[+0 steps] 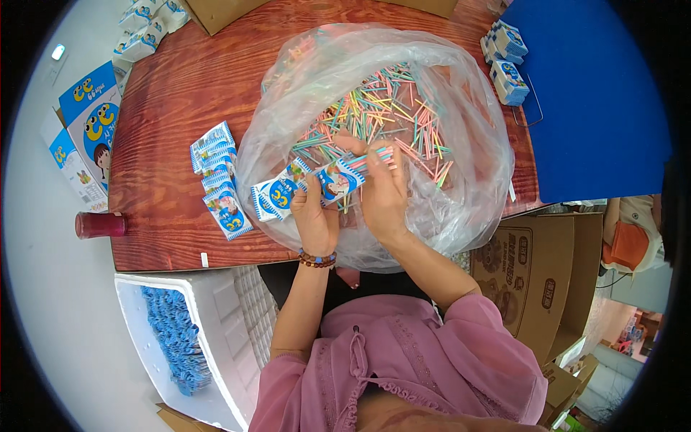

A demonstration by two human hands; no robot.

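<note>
My left hand (314, 216), a beaded bracelet at its wrist, grips small blue-and-white packets: one packet (338, 180) points right and another packet (279, 193) juts out to the left. Between the fingers of my right hand (384, 198) is a small bunch of thin pastel sticks (374, 158). The sticks' left ends meet the right end of the packet; how far they reach inside I cannot tell. Both hands are over a large see-through plastic bag (461, 79), spread wide with many loose pink, yellow and green sticks (389, 108) in it.
Left of the bag, several similar packets (223, 209) lie overlapped on the red-brown wooden table (165, 144). A dark red jar (101, 225) stands by its left edge. Below sits a white foam box (223, 317) with blue packets. Packet stacks (508, 83) are at right, above a cardboard box (533, 273).
</note>
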